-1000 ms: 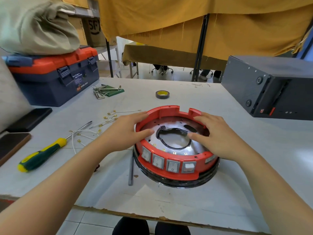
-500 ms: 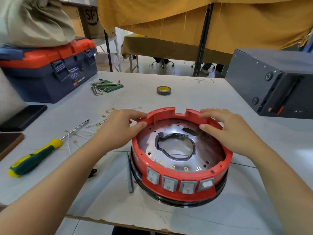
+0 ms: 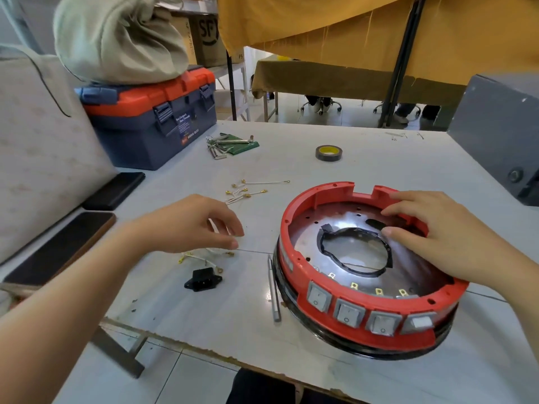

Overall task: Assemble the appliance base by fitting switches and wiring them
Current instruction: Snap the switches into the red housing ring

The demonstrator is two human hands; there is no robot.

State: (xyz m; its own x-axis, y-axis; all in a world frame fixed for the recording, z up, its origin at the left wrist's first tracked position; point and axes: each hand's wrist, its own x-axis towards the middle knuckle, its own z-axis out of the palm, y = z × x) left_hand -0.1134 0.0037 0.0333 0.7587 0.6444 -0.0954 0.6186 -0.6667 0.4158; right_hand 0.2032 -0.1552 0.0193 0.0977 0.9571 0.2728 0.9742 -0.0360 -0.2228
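Observation:
The round red appliance base (image 3: pixel 297 217) sits on a black ring at the table's right. Several grey rocker switches (image 3: pixel 350 312) are set in its front wall, with gold terminals showing behind them. My right hand (image 3: pixel 437 237) rests on the base's right rim, fingers reaching over the metal plate inside. Away from the base, my left hand (image 3: pixel 189 225) hovers with loosely curled fingers and holds nothing. It is just above a bunch of white wires (image 3: pixel 204 258). More white wires with gold terminals (image 3: pixel 250 191) lie farther back. A black socket part (image 3: pixel 202 278) lies near the wires.
A thin grey metal rod (image 3: pixel 274 293) lies against the base's left side. A tape roll (image 3: pixel 328 153) and hex keys (image 3: pixel 224 145) lie farther back. A blue and orange toolbox (image 3: pixel 151 118) stands back left, two phones (image 3: pixel 58 249) at the left edge, a grey box (image 3: pixel 495 135) at the right.
My left hand has come off the base's left rim and moved left over the white wires. My right hand stays on the right rim. The view has swung left.

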